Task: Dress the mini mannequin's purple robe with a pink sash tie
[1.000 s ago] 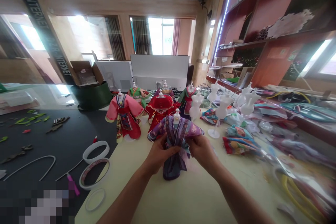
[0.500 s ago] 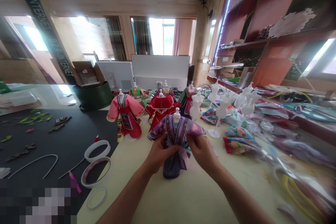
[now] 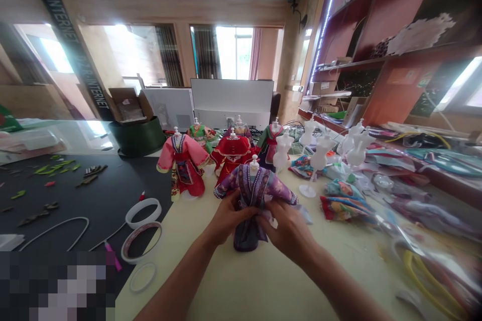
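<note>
A small white doll mannequin stands on the cream table (image 3: 241, 286), dressed in a purple patterned robe-style doll dress (image 3: 250, 195). My left hand (image 3: 229, 218) grips the dress at its waist from the left. My right hand (image 3: 288, 233) presses the front at the right, pinching a pale sheer sash (image 3: 274, 221) against the dress. The two hands nearly meet at the waist and hide the middle of the dress. The dark skirt (image 3: 245, 236) shows below them, and its base is hidden.
Behind stand a pink doll dress (image 3: 184, 165), a red one (image 3: 231, 153) and several other dressed mannequins. Bare white mannequins (image 3: 320, 156) and fabric piles (image 3: 344, 201) lie right. White hoops (image 3: 143, 213) lie on a black mat (image 3: 48, 195) beyond the table's left edge.
My right hand has moved in toward the waist, closer to my left hand, and the sash is gathered under it. The view has shifted slightly.
</note>
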{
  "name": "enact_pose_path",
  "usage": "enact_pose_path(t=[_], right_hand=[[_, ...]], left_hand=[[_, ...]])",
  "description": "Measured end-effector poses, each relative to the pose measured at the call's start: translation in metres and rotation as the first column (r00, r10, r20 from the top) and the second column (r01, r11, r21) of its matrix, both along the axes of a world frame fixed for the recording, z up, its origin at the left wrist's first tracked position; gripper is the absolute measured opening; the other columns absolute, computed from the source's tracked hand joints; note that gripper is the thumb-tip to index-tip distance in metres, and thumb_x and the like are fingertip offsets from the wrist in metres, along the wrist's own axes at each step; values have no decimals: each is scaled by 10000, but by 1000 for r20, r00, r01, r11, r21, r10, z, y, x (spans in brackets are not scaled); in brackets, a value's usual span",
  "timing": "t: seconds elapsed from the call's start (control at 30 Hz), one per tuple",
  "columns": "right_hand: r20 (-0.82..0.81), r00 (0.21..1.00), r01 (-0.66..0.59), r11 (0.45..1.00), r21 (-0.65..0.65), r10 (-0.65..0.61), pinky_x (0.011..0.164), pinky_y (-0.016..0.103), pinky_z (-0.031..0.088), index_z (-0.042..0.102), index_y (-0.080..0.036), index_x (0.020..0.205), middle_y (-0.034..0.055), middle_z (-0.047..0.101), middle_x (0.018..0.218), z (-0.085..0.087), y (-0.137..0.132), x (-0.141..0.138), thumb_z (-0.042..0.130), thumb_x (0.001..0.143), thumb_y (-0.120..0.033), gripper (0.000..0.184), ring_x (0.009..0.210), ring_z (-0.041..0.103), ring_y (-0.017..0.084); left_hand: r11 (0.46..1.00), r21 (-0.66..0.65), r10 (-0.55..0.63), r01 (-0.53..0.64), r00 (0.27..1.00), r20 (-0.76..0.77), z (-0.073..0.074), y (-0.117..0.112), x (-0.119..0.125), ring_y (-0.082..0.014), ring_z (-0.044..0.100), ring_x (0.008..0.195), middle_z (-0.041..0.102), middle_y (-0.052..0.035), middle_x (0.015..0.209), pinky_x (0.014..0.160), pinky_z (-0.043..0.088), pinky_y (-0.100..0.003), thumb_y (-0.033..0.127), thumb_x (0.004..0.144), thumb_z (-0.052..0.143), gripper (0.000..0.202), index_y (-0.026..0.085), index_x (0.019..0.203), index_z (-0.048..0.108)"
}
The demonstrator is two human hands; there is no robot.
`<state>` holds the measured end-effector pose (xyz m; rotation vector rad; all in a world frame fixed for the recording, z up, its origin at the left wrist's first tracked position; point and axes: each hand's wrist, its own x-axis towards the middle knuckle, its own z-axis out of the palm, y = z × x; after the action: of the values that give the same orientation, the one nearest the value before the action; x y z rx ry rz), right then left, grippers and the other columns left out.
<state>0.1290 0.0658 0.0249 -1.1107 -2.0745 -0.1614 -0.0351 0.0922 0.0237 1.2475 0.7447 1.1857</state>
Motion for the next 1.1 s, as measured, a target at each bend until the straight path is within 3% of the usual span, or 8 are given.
enact_pose_path(t=[0.1,0.3,0.43,0.7,0.87,1.1], right_hand=[[14,1000,2,999,53,-3,543,283,339,599,-127,766,67,593,680,1,1,0,449,853,-199,188,599,544,175],[69,995,-71,997,-11,71,573,275,348,621,-146,777,68,609,705,6,1,10,402,892,-204,254,639,567,172],[-10,994,-110,987,-116,109,575,253,345,578,-157,727,47,600,678,7,2,13,415,900,-235,250,615,545,146],[-108,990,-117,962,-248,92,517,240,294,517,-160,671,11,551,601,6,4,8,422,889,-256,257,529,471,108],[-146,985,-133,950,-284,94,490,235,282,507,-160,661,-6,509,572,5,4,6,416,884,-263,262,500,416,95],[-151,984,-140,945,-297,99,467,232,265,485,-163,640,-21,457,550,5,3,4,421,870,-244,252,487,368,89]], left_hand=[[1000,11,-8,8,1000,-2,2,0,0,-166,611,816,684,-22,868,728,477,-236,221,607,781,369,164,941,635],[999,-25,-28,29,998,53,4,0,0,-163,609,772,685,-23,842,697,481,-239,221,570,799,382,160,916,652],[999,-25,-41,42,998,40,4,0,-2,-157,609,760,687,-21,824,689,482,-231,213,579,794,379,162,929,659],[996,34,-81,81,996,25,-1,3,-8,-188,602,895,683,-24,920,811,457,-265,225,685,718,256,185,932,665],[990,37,-135,134,990,47,-4,5,-13,-214,590,932,678,-42,964,888,417,-320,227,730,651,285,179,1011,658],[984,35,-174,173,984,38,-3,5,-20,-225,581,951,671,-52,979,875,417,-313,228,704,670,355,175,1054,643]])
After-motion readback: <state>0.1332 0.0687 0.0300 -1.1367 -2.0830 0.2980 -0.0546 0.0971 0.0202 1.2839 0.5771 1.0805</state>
